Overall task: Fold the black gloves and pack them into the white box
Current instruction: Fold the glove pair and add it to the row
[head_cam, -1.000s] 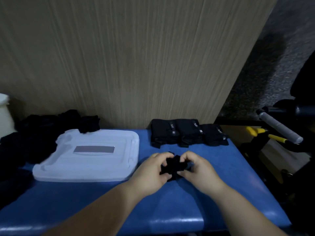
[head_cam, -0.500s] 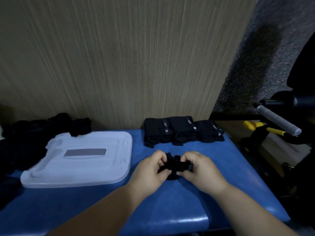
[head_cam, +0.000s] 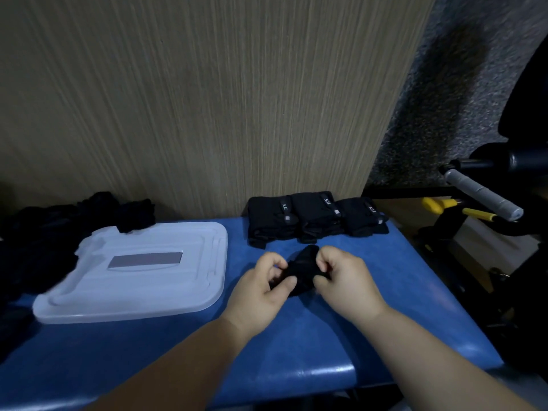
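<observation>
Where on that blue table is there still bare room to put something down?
Bare blue table runs along the near edge, in front of the white lid and around the forearms. A smaller strip lies right of the hands, below the folded gloves. The left end is crowded with a loose black pile; both hands work a glove mid-table.

A bunched black glove point(head_cam: 304, 269) is held just above the blue surface, near the middle of the scene. Three folded black gloves point(head_cam: 317, 218) (each with a small grey label) are lined up side by side at the far edge, while a loose heap of unfolded black gloves point(head_cam: 44, 232) lies at the far left, touching the white box lid point(head_cam: 142, 274).
</observation>
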Motion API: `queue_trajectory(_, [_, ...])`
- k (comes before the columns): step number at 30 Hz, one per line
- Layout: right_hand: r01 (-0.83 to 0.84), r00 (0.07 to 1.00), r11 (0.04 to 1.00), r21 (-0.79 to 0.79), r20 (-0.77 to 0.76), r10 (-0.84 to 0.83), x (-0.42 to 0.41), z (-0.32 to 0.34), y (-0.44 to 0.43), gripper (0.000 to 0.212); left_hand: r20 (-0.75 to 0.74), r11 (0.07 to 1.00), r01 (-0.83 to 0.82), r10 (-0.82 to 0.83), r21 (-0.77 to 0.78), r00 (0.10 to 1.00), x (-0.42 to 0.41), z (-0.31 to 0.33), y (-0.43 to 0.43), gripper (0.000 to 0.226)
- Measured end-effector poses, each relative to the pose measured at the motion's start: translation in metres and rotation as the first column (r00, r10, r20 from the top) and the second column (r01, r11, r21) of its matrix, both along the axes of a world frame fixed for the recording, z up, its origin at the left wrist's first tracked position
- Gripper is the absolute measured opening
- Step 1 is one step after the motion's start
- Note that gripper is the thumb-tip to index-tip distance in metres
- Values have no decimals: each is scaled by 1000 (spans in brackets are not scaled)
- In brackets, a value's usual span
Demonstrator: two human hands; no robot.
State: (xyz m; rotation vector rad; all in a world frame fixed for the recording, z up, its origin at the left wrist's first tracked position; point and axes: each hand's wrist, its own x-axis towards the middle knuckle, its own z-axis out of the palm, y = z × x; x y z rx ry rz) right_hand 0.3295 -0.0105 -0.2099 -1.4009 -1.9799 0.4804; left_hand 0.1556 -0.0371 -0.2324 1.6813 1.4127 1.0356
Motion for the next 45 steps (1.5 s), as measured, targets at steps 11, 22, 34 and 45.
queue_trajectory(11, [-93, 991, 995, -31, -98, 90, -2, 0, -8, 40, 142, 995, -84, 75, 55, 987, -4, -2, 1, 28])
queue_trajectory(22, [-197, 864, 758, -621, -475, -165, -6, 16, -9, 80, 134, 983, -133, 116, 124, 984, -5, -1, -3, 35])
queue_trajectory(34, [-270, 401, 723, -636, -757, -516, -13, 13, -4, 19, 122, 994, -61, 49, 92, 991, -3, -7, -3, 56])
queue_trajectory(45, [-102, 397, 774, -625, -739, -544, -7, 16, 5, 12, 223, 993, 118, -122, 28, 967, -5, 5, -5, 20])
